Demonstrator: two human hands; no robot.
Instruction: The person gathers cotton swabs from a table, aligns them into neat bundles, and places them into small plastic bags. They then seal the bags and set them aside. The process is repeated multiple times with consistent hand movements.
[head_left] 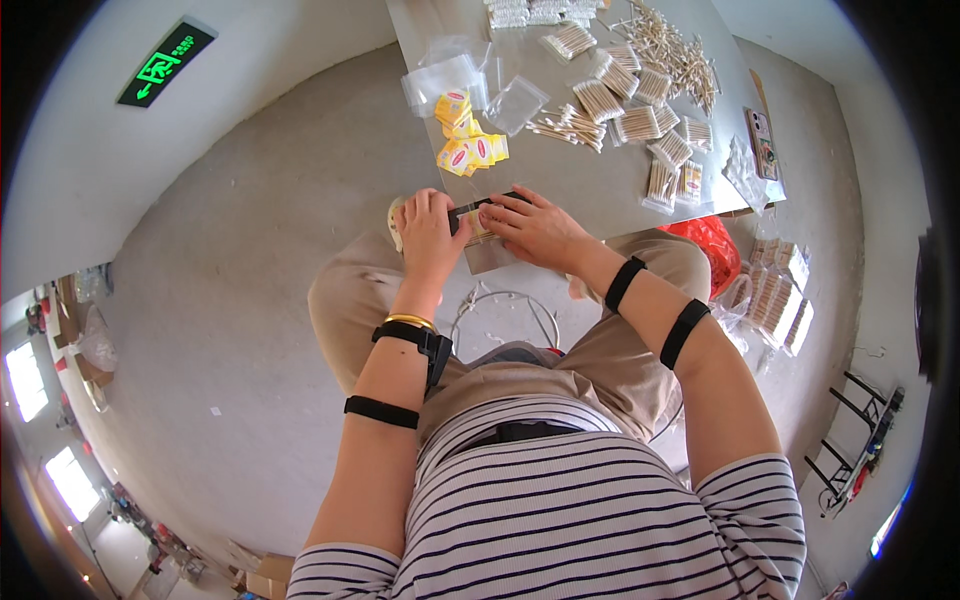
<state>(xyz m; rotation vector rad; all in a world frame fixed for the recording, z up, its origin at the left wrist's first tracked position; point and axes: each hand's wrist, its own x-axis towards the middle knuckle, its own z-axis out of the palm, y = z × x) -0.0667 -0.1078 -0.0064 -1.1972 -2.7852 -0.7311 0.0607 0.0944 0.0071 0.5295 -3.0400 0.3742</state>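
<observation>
At the table's near left corner, a long black bar [512,198] lies between my hands. A small clear bag of cotton swabs [478,226] shows partly beneath it, with a yellowish label inside. My left hand [430,238] is closed at the bag's left edge, its thumb against the bar. From the right, my right hand [538,228] pinches the bag's other side, with its index finger stretched along the bar. My fingers hide much of the bag. Just beyond lie yellow printed cards [470,150] and empty clear bags [445,78].
Bundled cotton swabs [635,122] and a loose heap of swabs [680,55] cover the grey table's [560,180] far right. A phone [762,143] rests at its right edge. Below that edge are a red plastic bag [708,250] and stacked swab packs [778,300].
</observation>
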